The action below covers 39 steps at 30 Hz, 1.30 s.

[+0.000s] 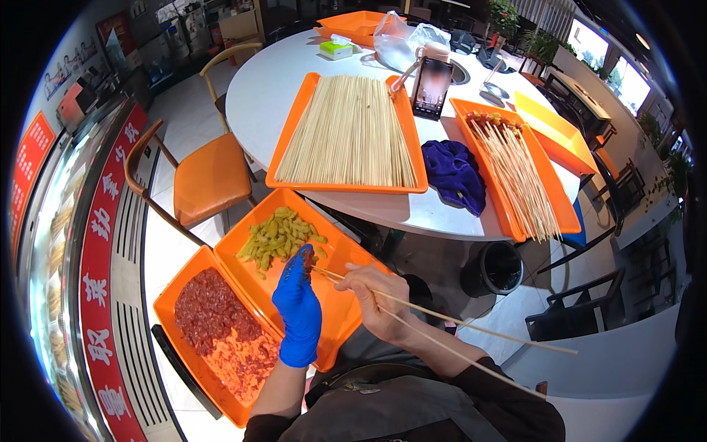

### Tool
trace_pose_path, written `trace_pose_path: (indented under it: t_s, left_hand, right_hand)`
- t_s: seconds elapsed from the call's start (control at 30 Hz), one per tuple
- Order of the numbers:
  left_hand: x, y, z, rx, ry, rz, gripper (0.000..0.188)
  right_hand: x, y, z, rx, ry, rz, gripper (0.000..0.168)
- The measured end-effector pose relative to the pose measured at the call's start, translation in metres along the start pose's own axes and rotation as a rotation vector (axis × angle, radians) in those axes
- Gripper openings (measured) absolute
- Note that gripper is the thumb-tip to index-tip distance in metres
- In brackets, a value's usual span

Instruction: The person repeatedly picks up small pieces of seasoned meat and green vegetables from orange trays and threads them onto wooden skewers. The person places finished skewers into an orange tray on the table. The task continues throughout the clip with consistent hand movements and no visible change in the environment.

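My left hand [299,315], in a blue glove, pinches a small piece of raw red meat [308,258] between thumb and fingers. Bare, my right hand [381,301] grips two long bamboo skewers [469,320], whose near ends trail to the lower right. Their tips meet at the gloved fingertips; whether either pierces the meat cannot be told. Beneath both hands lies an orange tray [345,287] with a heap of green pickled peppers [279,235] at its far end. To its left, a second orange tray [165,304] contains chopped raw meat [215,309], spread thinner near me.
On the round white table [259,99], an orange tray [348,189] bears bare skewers [348,132]. Beside it are a propped phone [432,88], a purple cloth [455,174] and a tray [494,193] of loaded skewers [516,171]. A black bin [493,268] and chair [212,177] stand nearby.
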<state>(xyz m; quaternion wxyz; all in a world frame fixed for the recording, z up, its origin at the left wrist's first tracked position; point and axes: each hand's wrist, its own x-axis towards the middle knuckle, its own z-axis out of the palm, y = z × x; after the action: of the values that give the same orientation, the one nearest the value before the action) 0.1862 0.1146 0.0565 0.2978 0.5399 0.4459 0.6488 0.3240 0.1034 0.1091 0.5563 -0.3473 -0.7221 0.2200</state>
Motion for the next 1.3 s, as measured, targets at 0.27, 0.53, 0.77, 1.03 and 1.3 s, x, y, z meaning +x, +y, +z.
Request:
trace_pose_path:
  t_s: [0.27, 0.53, 0.77, 1.03, 1.3]
  left_hand:
    - [0.005, 0.001, -0.004, -0.313, 0.091, -0.114, 0.028]
    - [0.004, 0.006, -0.004, 0.059, 0.094, 0.021, 0.028]
    - [0.005, 0.012, 0.0, 0.078, 0.117, -0.022, 0.027]
    - [0.002, 0.007, 0.001, -0.08, 0.127, -0.111, 0.029]
    - [0.001, 0.014, 0.006, -0.081, 0.085, -0.134, 0.028]
  right_hand:
    - [-0.004, -0.001, 0.006, 0.002, 0.03, -0.101, 0.008]
    - [-0.013, 0.005, 0.01, -0.108, 0.035, -0.097, 0.019]
    - [-0.019, 0.009, 0.021, -0.146, 0.132, -0.164, 0.026]
    - [-0.018, 0.009, 0.021, -0.171, 0.177, -0.225, 0.027]
    - [-0.015, 0.012, 0.016, -0.151, 0.033, -0.216, 0.028]
